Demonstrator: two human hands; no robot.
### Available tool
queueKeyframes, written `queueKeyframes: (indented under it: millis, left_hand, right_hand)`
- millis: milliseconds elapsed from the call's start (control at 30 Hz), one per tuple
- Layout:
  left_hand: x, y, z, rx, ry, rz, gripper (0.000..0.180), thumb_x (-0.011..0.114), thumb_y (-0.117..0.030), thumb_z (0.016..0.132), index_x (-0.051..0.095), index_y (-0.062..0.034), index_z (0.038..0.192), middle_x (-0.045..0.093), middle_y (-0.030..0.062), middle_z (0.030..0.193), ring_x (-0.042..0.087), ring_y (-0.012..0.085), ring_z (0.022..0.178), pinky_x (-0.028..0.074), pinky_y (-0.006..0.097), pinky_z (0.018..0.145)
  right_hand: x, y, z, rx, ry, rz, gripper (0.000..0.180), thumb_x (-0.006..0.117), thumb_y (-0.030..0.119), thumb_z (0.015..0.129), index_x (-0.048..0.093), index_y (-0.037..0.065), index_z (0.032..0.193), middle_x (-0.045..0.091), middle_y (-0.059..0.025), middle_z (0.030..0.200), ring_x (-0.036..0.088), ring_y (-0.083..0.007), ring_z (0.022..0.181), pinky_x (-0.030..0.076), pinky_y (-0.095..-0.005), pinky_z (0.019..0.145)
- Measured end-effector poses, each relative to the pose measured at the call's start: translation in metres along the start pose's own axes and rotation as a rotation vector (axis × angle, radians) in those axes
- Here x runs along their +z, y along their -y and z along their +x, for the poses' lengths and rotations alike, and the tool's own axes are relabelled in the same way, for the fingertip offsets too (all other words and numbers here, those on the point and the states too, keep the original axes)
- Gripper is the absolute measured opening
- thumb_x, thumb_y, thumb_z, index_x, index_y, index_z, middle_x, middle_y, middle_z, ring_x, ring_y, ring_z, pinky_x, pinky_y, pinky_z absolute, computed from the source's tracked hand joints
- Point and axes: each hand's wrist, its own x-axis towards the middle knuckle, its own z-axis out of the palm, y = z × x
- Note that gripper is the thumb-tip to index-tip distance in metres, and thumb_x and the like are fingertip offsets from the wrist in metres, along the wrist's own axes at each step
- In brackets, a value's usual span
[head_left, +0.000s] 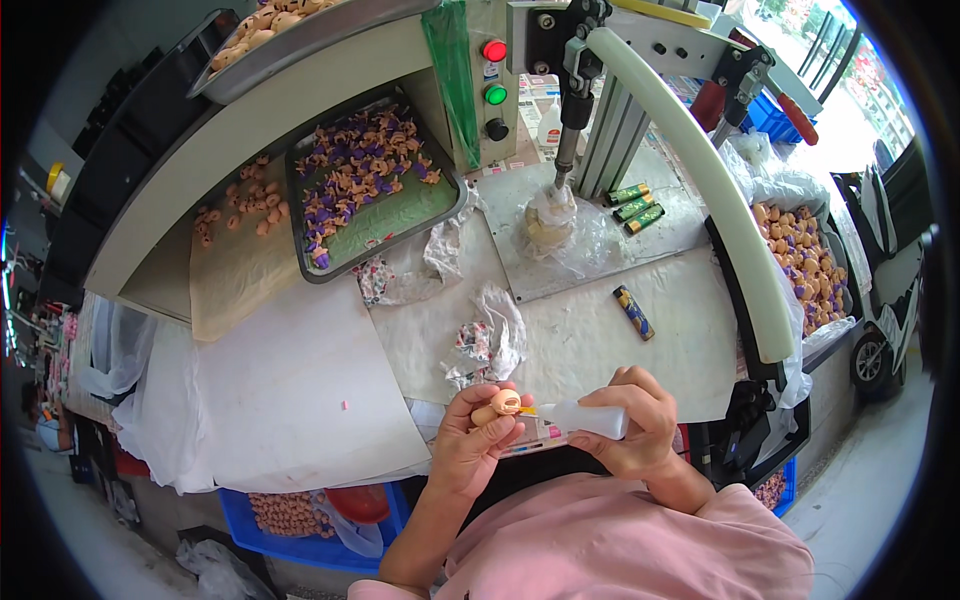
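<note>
Peach toy head [503, 403]; white glue bottle [590, 418]; purple-orange pieces, grey tray [305, 215].

Single head-worn fisheye, left of the pair. I look steeply down over my own chest onto the workbench [300, 400], hands close at the lower edge, press stand [575, 90] farther off; the rim bends straight edges.

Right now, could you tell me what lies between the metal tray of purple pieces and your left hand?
Crumpled printed wrappers on the white table cover, seen in the head view.
</note>
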Motion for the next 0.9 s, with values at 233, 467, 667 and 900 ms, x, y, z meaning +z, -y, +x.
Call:
queueKeyframes:
  millis: [233,467,667,900]
  left_hand:
    - [0.005,0.000,-0.001,-0.005,0.009,-0.010,0.034,0.060,0.010,0.084,0.058,-0.0103,0.111,0.057,0.0085,0.122,0.056,0.0295,0.116,0.059,0.032,0.085]
    - [0.007,-0.001,-0.004,-0.013,-0.019,-0.030,0.038,0.058,0.014,0.082,0.058,-0.0112,0.111,0.054,0.0093,0.124,0.056,0.0293,0.116,0.060,0.031,0.083]
    - [0.006,-0.009,-0.011,0.018,-0.022,-0.021,0.039,0.058,0.014,0.083,0.058,-0.0116,0.112,0.055,0.0094,0.124,0.058,0.0287,0.114,0.060,0.031,0.081]
    - [-0.005,-0.027,-0.027,0.036,-0.066,-0.010,0.036,0.062,0.005,0.085,0.057,-0.0137,0.115,0.060,0.0076,0.120,0.061,0.0256,0.109,0.061,0.028,0.073]
  right_hand:
    - [-0.007,-0.001,-0.003,-0.004,-0.005,-0.020,0.034,0.086,0.022,0.066,0.066,0.001,0.084,0.056,-0.0055,0.074,0.046,-0.0143,0.055,0.037,-0.0274,0.050]
    - [-0.009,-0.001,-0.005,-0.015,-0.003,-0.005,0.034,0.085,0.022,0.066,0.066,0.001,0.085,0.055,-0.0053,0.074,0.046,-0.0141,0.055,0.036,-0.0276,0.050]
    - [-0.001,-0.004,0.001,0.001,-0.077,0.032,0.032,0.084,0.019,0.068,0.064,0.001,0.085,0.055,-0.0061,0.075,0.049,-0.0140,0.058,0.037,-0.0269,0.051]
    - [0.041,-0.031,0.018,0.213,0.064,0.028,0.035,0.079,0.014,0.073,0.054,0.003,0.094,0.059,-0.0071,0.082,0.058,-0.0195,0.068,0.044,-0.0284,0.060]
